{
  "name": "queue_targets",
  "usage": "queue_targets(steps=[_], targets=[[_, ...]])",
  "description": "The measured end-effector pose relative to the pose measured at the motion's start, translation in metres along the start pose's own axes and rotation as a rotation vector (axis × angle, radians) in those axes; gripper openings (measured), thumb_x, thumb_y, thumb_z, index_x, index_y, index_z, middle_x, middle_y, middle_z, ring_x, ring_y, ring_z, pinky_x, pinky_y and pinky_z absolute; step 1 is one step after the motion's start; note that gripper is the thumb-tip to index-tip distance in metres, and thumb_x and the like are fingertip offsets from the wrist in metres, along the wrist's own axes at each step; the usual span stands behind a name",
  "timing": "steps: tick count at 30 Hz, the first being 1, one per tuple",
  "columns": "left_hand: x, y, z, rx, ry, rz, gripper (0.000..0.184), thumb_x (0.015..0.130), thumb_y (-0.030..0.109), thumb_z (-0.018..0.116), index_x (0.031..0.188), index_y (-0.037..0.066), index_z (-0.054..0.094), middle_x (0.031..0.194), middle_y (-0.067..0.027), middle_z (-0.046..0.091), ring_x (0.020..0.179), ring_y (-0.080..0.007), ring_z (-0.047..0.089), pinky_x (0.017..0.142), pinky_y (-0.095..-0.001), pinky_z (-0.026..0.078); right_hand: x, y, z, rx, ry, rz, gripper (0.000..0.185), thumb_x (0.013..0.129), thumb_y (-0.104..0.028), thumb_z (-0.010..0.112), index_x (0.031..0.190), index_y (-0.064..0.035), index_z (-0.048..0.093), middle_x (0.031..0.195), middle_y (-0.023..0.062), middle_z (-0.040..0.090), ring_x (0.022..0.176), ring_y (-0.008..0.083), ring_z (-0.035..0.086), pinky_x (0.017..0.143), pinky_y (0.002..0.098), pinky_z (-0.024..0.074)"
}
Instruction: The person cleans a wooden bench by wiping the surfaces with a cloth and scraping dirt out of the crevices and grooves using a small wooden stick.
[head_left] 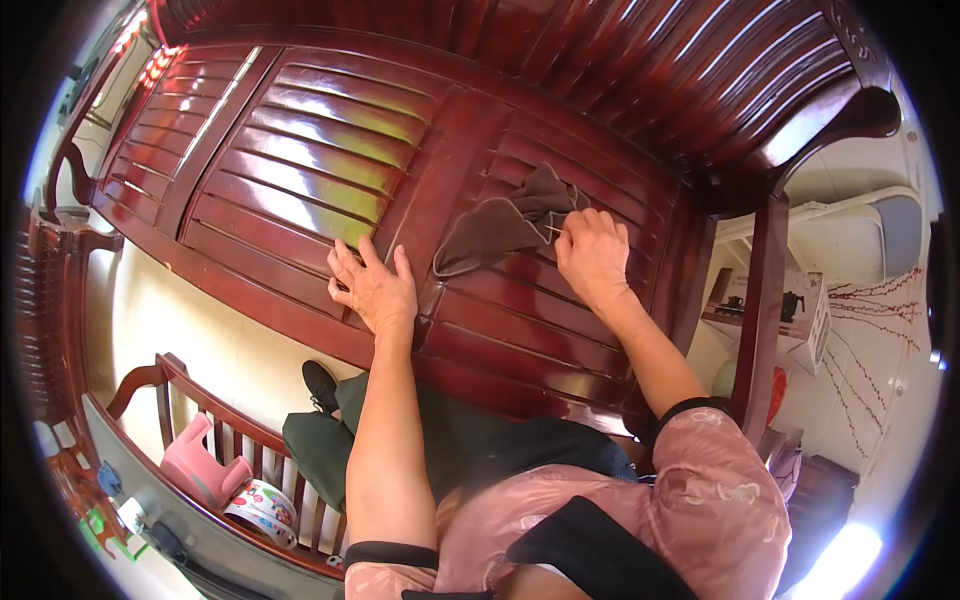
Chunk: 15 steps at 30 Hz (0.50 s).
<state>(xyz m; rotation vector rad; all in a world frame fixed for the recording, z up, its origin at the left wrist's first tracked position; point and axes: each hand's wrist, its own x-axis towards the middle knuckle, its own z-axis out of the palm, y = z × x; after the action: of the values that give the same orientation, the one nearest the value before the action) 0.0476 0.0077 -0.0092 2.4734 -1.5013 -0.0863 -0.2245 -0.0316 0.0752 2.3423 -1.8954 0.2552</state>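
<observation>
A dark brown cloth (492, 232) with a pale hem lies crumpled on the slatted seat of a glossy red-brown wooden bench (455, 150). My right hand (594, 255) is at the cloth's right edge, its fingers curled and closed on it. Thin pale lines show by the fingertips; whether they are the hem or something separate I cannot make out. To the left of the cloth, my left hand (374, 288) rests on the seat near its front edge. Its fingers are spread and nothing is in them.
The bench's slatted backrest (610, 70) rises at the far side, with an armrest (840, 125) at the right. Beyond that stand a printed box (790, 310) and a folded chair (850, 235). A pink stool (203, 462) and a patterned round tub (262, 512) sit lower left.
</observation>
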Motion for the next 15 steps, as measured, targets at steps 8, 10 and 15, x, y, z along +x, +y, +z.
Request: queue_targets(steps=[8, 10, 15], targets=[[0.000, 0.002, -0.002, 0.012, -0.019, -0.014, 0.054, 0.096, 0.044, 0.057, 0.139, 0.012, 0.049, 0.154, -0.0194, 0.032, 0.146, -0.0346, 0.024, 0.112, -0.0565, 0.020, 0.000, -0.008, 0.087, 0.635, -0.062, 0.078, 0.005, 0.081, -0.010, 0.067, 0.080, -0.0054, 0.064, 0.090, 0.0147, 0.063, 0.091, 0.0358, 0.060, 0.083, 0.0449, 0.0498], [-0.001, 0.002, -0.001, 0.004, -0.006, -0.012, 0.054, 0.096, 0.045, 0.057, 0.139, 0.013, 0.049, 0.154, -0.0192, 0.032, 0.146, -0.0342, 0.024, 0.112, -0.0563, 0.020, 0.006, -0.016, 0.085, 0.690, -0.128, 0.201, 0.007, 0.083, -0.012, 0.068, 0.085, -0.0053, 0.067, 0.093, 0.0154, 0.064, 0.091, 0.0354, 0.062, 0.081, 0.0436, 0.0510], [0.000, 0.001, 0.001, 0.009, -0.005, -0.011, 0.055, 0.095, 0.045, 0.057, 0.139, 0.013, 0.049, 0.155, -0.0189, 0.032, 0.146, -0.0336, 0.024, 0.112, -0.0557, 0.020, 0.011, -0.029, 0.068, 0.758, -0.282, 0.297, 0.015, 0.086, -0.018, 0.070, 0.090, -0.0040, 0.072, 0.087, 0.0135, 0.067, 0.077, 0.0284, 0.065, 0.071, 0.0393, 0.0513]])
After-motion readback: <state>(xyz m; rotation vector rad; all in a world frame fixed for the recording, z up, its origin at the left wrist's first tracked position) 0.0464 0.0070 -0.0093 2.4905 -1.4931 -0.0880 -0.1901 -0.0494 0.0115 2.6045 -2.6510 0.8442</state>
